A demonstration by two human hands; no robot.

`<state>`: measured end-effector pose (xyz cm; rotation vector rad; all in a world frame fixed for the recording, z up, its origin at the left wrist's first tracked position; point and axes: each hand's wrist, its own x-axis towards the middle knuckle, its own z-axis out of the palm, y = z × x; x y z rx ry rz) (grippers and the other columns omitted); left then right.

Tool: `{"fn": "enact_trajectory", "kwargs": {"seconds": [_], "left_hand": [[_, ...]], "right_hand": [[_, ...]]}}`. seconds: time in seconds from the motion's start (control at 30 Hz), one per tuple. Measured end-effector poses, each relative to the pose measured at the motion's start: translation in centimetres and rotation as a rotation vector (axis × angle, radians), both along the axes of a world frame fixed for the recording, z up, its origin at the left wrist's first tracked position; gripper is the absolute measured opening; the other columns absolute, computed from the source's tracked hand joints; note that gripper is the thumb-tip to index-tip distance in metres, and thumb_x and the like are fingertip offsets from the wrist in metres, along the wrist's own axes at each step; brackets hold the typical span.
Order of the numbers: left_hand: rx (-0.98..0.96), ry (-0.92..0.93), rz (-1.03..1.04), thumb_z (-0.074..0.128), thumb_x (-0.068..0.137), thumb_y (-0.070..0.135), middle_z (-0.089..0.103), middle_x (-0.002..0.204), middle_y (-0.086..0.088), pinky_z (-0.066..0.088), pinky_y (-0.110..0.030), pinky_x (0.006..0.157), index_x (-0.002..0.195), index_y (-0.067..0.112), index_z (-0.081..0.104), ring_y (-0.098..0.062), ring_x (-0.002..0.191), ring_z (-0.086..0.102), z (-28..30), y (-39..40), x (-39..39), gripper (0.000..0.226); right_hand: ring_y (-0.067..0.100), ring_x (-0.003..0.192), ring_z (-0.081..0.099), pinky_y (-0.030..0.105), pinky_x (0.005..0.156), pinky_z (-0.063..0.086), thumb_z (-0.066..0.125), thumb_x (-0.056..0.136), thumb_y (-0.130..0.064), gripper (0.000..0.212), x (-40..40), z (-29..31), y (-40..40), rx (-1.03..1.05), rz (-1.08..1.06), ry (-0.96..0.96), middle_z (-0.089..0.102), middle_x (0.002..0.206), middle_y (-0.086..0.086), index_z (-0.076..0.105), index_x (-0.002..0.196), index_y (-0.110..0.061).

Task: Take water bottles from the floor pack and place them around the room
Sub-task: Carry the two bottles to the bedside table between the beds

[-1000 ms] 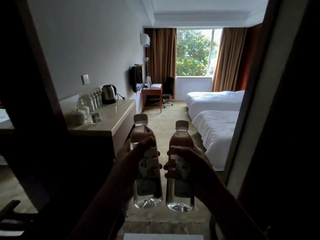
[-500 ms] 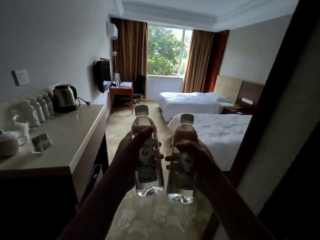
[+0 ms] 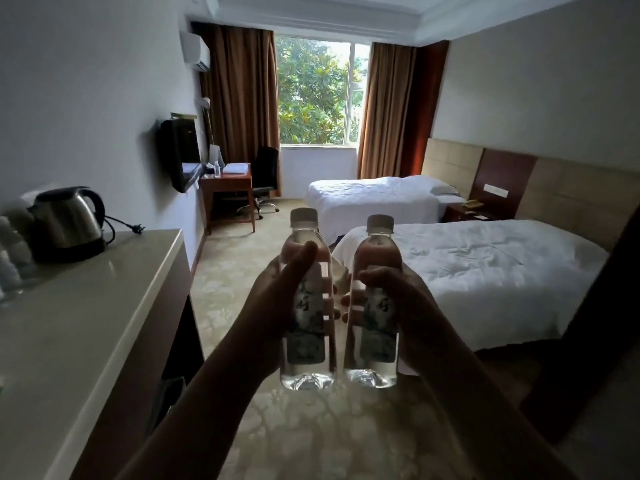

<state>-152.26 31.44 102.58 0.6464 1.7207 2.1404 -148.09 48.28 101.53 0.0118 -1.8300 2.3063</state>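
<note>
1. Bottles first: you are holding two clear plastic water bottles with pale caps and printed paper labels upright, side by side and almost touching, in front of you above the patterned beige carpet.
2. Your left hand is wrapping the left-hand bottle around its labelled middle, thumb lying up the near side, fingers closed behind it.
3. Your right hand is clamping the right-hand bottle the same way — fingers curled round the label band.
4. Both are looking full, so they are likely feeling weighty for their size; the thin walls will probably give under a hard squeeze.
5. The label band is offering the least slippery hold — bare plastic below it is smoother.
6. You are facing candidate surfaces: the pale stone-topped counter with the steel electric kettle at your left, and the small wooden nightstand between the two white-sheeted beds.
</note>
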Motion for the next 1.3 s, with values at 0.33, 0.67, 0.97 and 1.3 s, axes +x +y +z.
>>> {"fn": "enact_trajectory", "kwargs": {"seconds": [0.33,0.67,0.97,1.3], "left_hand": [[-0.027,-0.048,0.083,0.062,0.071,0.063,0.067,0.087,-0.012,0.056,-0.035,0.057,0.114,0.02,0.061,-0.025,0.071,0.066,-0.4,6.3,-20.8,0.062],[-0.03,-0.04,0.157,0.055,0.073,0.064,0.064,0.096,-0.017,0.057,-0.035,0.061,0.11,0.022,0.062,-0.027,0.077,0.066,-2.0,7.7,-42.8,0.056],[0.005,-0.01,0.121,0.051,0.078,0.06,0.067,0.093,-0.015,0.057,-0.036,0.059,0.106,0.022,0.063,-0.026,0.072,0.069,-1.8,7.4,-65.2,0.048],[-0.048,-0.075,0.019,0.053,0.079,0.065,0.071,0.082,-0.008,0.057,-0.034,0.057,0.109,0.019,0.064,-0.023,0.069,0.069,-1.5,12.0,-83.9,0.056]], "right_hand": [[0.03,0.083,0.069,0.042,0.069,0.06,0.071,0.072,-0.026,0.057,-23.2,-0.2,7.1,-0.029,0.062,-0.014,0.067,0.098,0.015,0.053,0.123,-0.01],[0.027,0.076,0.071,0.037,0.062,0.06,0.072,0.069,-0.024,0.058,-45.0,-1.8,8.5,0.001,0.069,-0.081,0.067,0.098,0.019,0.054,0.121,-0.008],[0.026,0.077,0.069,0.036,0.063,0.06,0.071,0.083,-0.018,0.043,-65.8,-1.0,8.1,0.045,-0.017,-0.093,0.067,0.097,0.017,0.054,0.122,-0.012],[0.027,0.079,0.071,0.038,0.066,0.059,0.072,0.071,-0.029,0.052,-82.9,-0.4,12.1,0.041,-0.11,-0.07,0.07,0.091,0.013,0.056,0.118,-0.013]]}}
